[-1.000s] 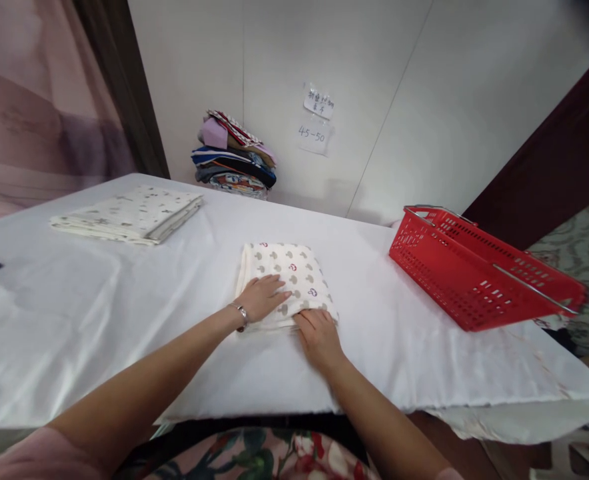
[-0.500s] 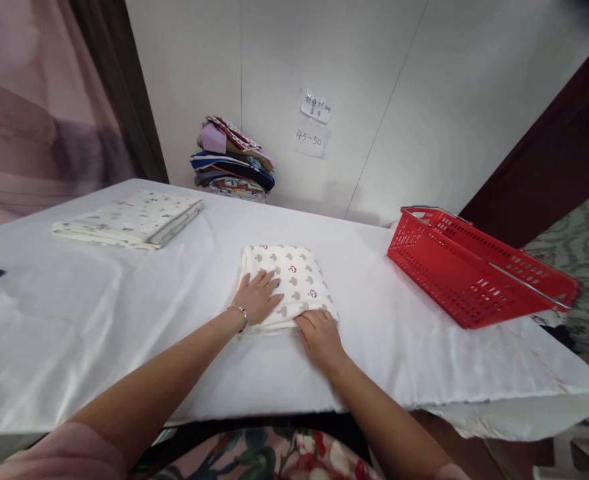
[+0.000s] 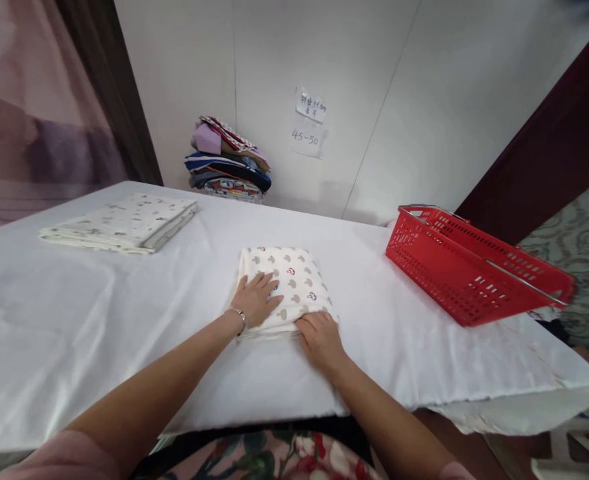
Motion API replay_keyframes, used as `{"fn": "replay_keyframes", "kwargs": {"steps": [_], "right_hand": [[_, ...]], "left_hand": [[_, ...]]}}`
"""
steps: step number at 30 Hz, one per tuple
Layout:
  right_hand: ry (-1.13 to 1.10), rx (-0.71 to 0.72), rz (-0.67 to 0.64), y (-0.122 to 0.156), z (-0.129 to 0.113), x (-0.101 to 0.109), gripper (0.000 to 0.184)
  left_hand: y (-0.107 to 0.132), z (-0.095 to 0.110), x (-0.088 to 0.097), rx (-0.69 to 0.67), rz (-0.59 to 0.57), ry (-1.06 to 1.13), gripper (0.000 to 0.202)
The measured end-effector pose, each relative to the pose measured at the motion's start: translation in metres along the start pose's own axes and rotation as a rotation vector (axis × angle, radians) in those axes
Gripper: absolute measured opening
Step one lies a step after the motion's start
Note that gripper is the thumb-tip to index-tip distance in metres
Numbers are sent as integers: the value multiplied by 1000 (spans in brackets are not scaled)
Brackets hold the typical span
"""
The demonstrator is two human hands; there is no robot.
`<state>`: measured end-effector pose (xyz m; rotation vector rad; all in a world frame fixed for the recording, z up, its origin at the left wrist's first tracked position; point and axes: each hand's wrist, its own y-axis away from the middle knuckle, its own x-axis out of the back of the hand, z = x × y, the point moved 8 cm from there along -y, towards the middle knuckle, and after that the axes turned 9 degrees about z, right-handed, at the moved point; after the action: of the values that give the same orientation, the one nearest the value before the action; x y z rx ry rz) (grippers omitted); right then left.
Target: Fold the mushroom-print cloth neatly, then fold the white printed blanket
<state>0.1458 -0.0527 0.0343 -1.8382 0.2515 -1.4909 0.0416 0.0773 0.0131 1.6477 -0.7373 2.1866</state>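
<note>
A folded white cloth (image 3: 299,283) printed with grey, red and blue mushroom shapes lies on the table in front of me. My left hand (image 3: 255,301), a bracelet at its wrist, rests flat on the cloth's left side with the fingers spread. At the near right edge, my right hand (image 3: 322,339) has its fingers curled together over the fold, pinching it. The thumb of that hand is hidden from the camera.
A white sheet covers the table (image 3: 184,373). Another folded patterned cloth (image 3: 124,220) lies at the left. The red basket (image 3: 474,267) stands at the right. Behind the far edge rises a stack of folded fabrics (image 3: 229,163), near paper signs (image 3: 308,137) on the wall.
Both hands keep nearly the same places on the folded cloth. The view has shifted slightly, with the surroundings sliding a little left.
</note>
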Motion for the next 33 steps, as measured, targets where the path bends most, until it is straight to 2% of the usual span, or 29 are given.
{"fn": "replay_keyframes", "kwargs": {"steps": [6,10,13,18,33], "right_hand": [[5,3,1,2,0,-2,24],[11,-5,-5,3,2,-3,24],[7,-5,-13,3,2,-3,25],[1,5,-11,2,1,-2,24],[23,5,-69,12,8,4,30]], "left_hand": [[-1,4,6,40,-61,45,57],[-3,19,11,-9,-2,32,59],[-3,25,4,-66,21,28,58],[-2,21,-6,-83,45,46,57],[-2,21,-7,-90,41,44,57]]}}
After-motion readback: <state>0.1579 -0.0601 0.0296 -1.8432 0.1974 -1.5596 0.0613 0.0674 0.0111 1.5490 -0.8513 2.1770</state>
